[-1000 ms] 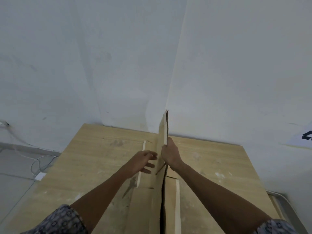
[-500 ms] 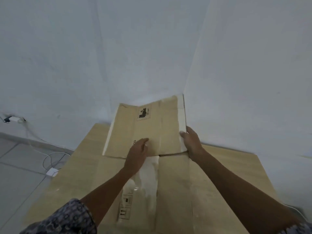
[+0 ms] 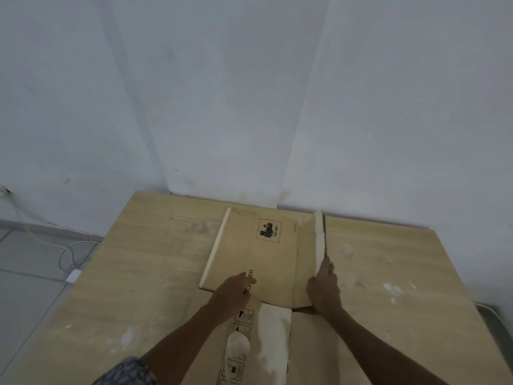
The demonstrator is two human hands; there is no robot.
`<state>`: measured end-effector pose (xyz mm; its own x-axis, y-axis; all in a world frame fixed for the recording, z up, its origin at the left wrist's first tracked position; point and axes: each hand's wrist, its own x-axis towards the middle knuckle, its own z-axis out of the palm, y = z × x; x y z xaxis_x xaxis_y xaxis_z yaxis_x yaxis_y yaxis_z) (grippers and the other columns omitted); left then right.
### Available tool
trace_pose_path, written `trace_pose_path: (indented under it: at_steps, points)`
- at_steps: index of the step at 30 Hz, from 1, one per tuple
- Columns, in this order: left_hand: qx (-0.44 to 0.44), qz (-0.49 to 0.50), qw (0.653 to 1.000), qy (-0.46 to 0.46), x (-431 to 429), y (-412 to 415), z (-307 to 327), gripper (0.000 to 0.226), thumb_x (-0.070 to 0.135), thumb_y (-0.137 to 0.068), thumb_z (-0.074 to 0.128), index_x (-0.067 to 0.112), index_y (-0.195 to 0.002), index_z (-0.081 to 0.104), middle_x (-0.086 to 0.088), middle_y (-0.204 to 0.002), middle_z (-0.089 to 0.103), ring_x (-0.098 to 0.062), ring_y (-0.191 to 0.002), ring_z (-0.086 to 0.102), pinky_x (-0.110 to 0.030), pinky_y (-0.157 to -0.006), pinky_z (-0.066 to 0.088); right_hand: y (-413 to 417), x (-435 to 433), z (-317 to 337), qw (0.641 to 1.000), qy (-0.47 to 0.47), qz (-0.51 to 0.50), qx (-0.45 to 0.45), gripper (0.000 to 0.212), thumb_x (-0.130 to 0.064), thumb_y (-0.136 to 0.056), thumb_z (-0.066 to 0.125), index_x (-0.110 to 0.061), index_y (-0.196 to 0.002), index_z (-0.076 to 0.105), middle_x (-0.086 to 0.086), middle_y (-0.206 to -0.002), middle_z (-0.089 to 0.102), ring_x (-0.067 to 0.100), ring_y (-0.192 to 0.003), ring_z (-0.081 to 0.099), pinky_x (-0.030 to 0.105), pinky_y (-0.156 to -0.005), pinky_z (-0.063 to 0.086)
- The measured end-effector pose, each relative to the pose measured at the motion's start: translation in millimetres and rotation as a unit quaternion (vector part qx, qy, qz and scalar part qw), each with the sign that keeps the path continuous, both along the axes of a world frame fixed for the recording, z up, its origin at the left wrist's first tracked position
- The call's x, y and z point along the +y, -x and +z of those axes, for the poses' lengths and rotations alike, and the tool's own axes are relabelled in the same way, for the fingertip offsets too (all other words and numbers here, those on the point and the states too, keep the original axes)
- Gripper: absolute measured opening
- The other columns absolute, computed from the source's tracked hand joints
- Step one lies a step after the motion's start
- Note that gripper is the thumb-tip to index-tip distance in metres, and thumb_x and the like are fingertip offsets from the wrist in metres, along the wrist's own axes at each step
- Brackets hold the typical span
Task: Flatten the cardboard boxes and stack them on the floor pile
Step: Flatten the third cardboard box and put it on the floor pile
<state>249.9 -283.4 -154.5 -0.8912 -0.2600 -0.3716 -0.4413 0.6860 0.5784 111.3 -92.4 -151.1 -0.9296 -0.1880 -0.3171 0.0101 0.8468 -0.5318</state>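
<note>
**A:** Where's the box?

**B:** The cardboard box [image 3: 258, 262] lies nearly flat on the wooden tabletop [image 3: 144, 262], partly under my left hand [image 3: 236, 294]. That hand is released, palm and fingers spread on the panel. My right hand [image 3: 323, 290] is pinching the side flap [image 3: 319, 240], which stands on edge just ahead of it.

**A:** How would you finish the fold?

**B:** I judge it best to keep the left palm weighting the panel, then swing the flap over towards it along its crease, so nothing buckles.

**A:** Materials?

**B:** Matte brown corrugated board, stiff, rectangular, with a red-bordered hazard label [image 3: 268, 230] beyond my left fingertips. A pale, torn strip of tape residue [image 3: 273, 329] runs between my wrists. The tabletop is light wood grain, scuffed with whitish smears.
</note>
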Motion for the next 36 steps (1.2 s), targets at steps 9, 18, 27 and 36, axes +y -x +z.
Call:
trace_pose_path:
  at_steps: [9, 18, 27, 36]
  points:
    - [-0.214, -0.14, 0.956, 0.142, -12, 18, -65, 0.09, 0.048, -0.091, 0.058, 0.045, -0.152, -0.007, 0.005, -0.163, -0.021, -0.041, -0.147, -0.018, -0.081, -0.102, 0.016, -32, -21, -78, 0.951, -0.134, 0.277, -0.023, 0.086, -0.075, -0.088, 0.024, -0.038, -0.148, -0.025, 0.001, -0.151, -0.037, 0.034, -0.14, -0.031, 0.066, -0.111, -0.009]
    - [-0.152, -0.184, 0.956, 0.172, -31, 64, -65, 0.098, 0.046, -0.081, 0.071, 0.04, -0.152, 0.004, -0.003, -0.163, -0.016, -0.043, -0.147, -0.014, -0.078, -0.105, 0.01, -40, -24, -113, 0.938, -0.196, 0.286, -0.014, 0.095, -0.09, -0.064, -0.003, -0.042, -0.139, -0.036, 0.003, -0.143, -0.05, 0.033, -0.133, -0.044, 0.058, -0.095, -0.034]
    - [-0.103, -0.164, 0.951, 0.242, -29, 114, -63, 0.077, 0.062, -0.078, 0.065, 0.028, -0.139, 0.031, -0.011, -0.15, 0.024, -0.041, -0.134, 0.028, -0.068, -0.104, 0.031, -4, -59, -117, 0.968, -0.198, 0.151, 0.031, 0.082, -0.072, -0.092, 0.017, -0.019, -0.155, 0.019, 0.024, -0.158, 0.017, 0.048, -0.145, 0.014, 0.067, -0.112, 0.003]
    - [-0.172, -0.172, 0.952, 0.185, -49, 167, -71, 0.121, 0.059, -0.059, 0.082, 0.044, -0.149, 0.003, 0.001, -0.161, -0.011, -0.047, -0.144, -0.006, -0.077, -0.101, 0.025, 74, -71, -124, 0.96, -0.215, 0.153, 0.099, 0.075, -0.066, -0.095, 0.02, -0.022, -0.155, 0.016, 0.017, -0.162, 0.012, 0.043, -0.147, 0.01, 0.074, -0.108, 0.001]
